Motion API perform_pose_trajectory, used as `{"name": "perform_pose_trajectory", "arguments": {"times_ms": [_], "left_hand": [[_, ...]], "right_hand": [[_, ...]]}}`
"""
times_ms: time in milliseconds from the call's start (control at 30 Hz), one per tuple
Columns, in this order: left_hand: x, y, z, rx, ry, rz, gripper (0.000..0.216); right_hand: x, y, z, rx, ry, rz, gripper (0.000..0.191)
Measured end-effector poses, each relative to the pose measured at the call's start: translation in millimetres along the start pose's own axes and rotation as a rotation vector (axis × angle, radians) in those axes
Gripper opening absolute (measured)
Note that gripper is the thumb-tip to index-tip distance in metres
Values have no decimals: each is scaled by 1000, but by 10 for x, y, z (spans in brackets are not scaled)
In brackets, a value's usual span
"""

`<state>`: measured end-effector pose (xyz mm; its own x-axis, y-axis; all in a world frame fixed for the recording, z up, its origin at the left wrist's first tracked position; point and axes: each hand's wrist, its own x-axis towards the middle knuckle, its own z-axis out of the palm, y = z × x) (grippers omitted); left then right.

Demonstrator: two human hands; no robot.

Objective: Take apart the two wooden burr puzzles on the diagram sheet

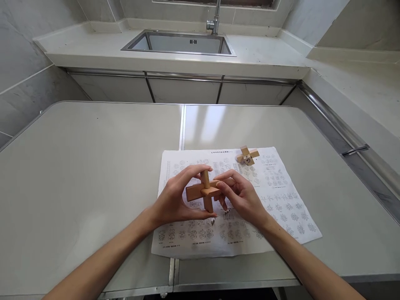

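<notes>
Light-brown wooden cross-shaped interlocking puzzle (203, 193): bars crossing at right angles, one upright, one level, one pointing toward the camera. It is held above the near-middle of a white printed paper sheet (281, 200), clear of the surface.

Left hand (175, 200): fingers curled over the top of the puzzle, thumb under its lower end; closed on the left end of the level bar. Right hand (242, 196): fingertips pinched on the right side of the puzzle, thumb and forefinger meeting at the bar end. Both hands grip the same piece.

Sheet carries rows of small line diagrams of similar cross shapes with a heading line at the top edge; print too small to read. Second, smaller wooden cross puzzle (247, 156) rests on the far right part of the sheet, well apart from the hands; a dark mark on one face, not legible.

Sheet lies on a pale grey counter (78, 175) made of two panels with a seam running front to back under the sheet's left part. Sheet's near edge sits close to the counter's front edge. Wide bare surface left of the sheet, some on the right and beyond it.

Beyond the counter: white worktop with a stainless steel sink (178, 41) and a chrome tap (215, 21); a small dark mark shows on the sink's back wall.
</notes>
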<state>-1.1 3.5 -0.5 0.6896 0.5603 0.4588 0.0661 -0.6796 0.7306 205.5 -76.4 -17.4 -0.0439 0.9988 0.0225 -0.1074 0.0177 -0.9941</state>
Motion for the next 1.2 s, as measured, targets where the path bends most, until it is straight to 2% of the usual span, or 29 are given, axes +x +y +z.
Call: {"name": "perform_pose_trajectory", "arguments": {"times_ms": [133,300,600,833,1000,1100,1200], "left_hand": [[-6,1,8,-8,-10,-4,96],[-13,1,21,-28,1,21,105],[-9,27,13,9,44,-22,95],[10,40,21,-27,49,-141,86],[23,52,13,-90,45,-279,73],[25,61,15,-125,-4,-340,66],[20,70,35,-138,-67,-368,66]], "right_hand": [[4,17,-20,42,-46,60,33],[24,53,-60,227,-147,207,33],[31,94,-109,319,-272,292,25],[46,23,-102,128,-228,189,26],[39,-31,-87,-128,-65,-45,27],[19,-21,-76,-179,-37,-125,23],[-4,-7,-49,-177,-42,-140,17]]}}
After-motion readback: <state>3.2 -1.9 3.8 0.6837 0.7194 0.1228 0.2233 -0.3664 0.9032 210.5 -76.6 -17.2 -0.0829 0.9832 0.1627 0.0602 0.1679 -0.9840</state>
